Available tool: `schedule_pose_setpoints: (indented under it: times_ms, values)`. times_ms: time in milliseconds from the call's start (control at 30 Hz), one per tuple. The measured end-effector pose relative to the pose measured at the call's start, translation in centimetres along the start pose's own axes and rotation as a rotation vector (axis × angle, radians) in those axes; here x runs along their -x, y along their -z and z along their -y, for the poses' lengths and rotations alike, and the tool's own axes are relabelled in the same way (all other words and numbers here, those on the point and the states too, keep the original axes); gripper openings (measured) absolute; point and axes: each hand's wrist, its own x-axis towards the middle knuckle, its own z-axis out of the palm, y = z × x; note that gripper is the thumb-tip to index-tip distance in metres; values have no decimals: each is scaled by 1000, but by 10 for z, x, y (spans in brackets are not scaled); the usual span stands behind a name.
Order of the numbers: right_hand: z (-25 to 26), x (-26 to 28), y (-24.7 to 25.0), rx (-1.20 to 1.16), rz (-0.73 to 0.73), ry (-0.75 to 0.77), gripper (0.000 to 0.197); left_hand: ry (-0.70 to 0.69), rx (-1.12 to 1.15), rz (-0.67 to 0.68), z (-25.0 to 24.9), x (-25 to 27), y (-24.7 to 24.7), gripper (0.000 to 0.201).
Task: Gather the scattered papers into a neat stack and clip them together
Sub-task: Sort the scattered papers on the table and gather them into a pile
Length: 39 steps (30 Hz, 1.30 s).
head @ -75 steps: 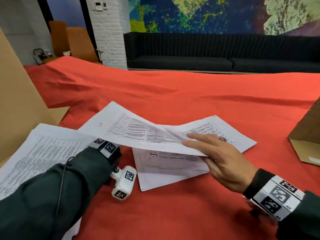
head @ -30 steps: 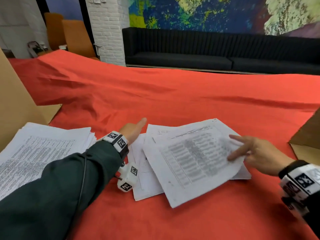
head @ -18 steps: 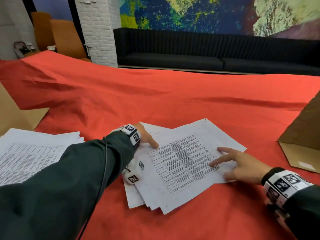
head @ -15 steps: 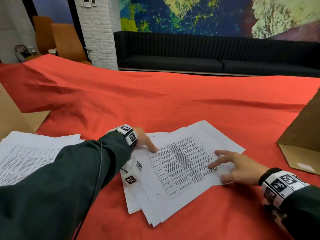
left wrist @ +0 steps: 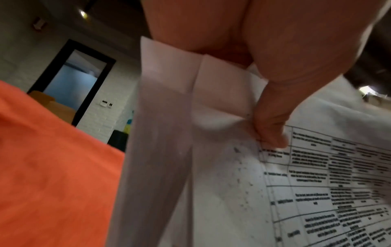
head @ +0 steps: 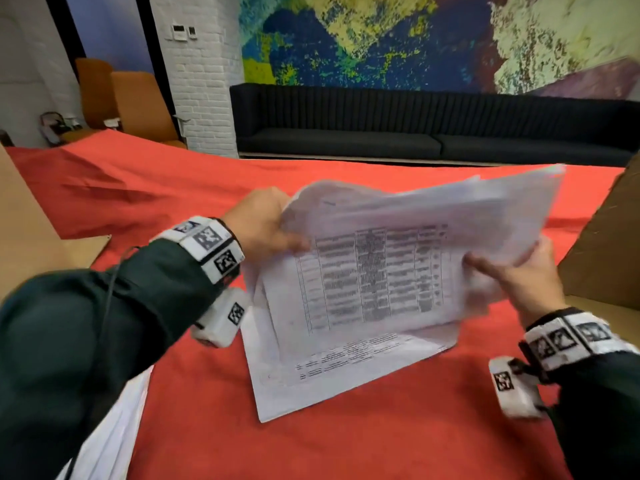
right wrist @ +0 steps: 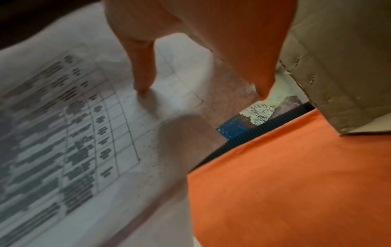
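Two hands lift a loose sheaf of papers above a red cloth.

Nearest, a second pile [head: 114, 424] lies at the lower left. The left hand [head: 259, 226] pinches the papers [head: 374, 271] at their left edge, thumb on the printed table; the right hand [head: 519, 275] grips the right edge, thumb on top. The sheaf tilts up, uneven, over the cloth [head: 346, 445]. A cardboard box [head: 606, 244] stands right; a dark sofa [head: 415, 129] sits beyond.
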Motion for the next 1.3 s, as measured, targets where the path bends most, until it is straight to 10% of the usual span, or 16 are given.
schedule_pose_setpoints:
  times_ms: [167,433,533,867,967,1100,1300]
  values:
    - [43,7,-12,-230,95,46,46,-120,129,-142,-3,0,24,60]
    - [17,3,-6,-196,49,-4,58,52,532,-132,8,18,-1,31]
    - [25,8,-7,-214,225,-79,26,58,514,-58,10,22,-6,24]
    - [5,14,-5,-303,382,-157,82,-32,376,375,10,35,0,59]
    - [-8,13,-2,-316,362,-166,95,-83,94,280,10,37,6,46]
    - [-8,13,-3,-388,335,-167,54,-89,146,37,4,33,16,29]
    - [1,13,-14,-468,384,-160,101,-117,296,108,-1,27,22,30]
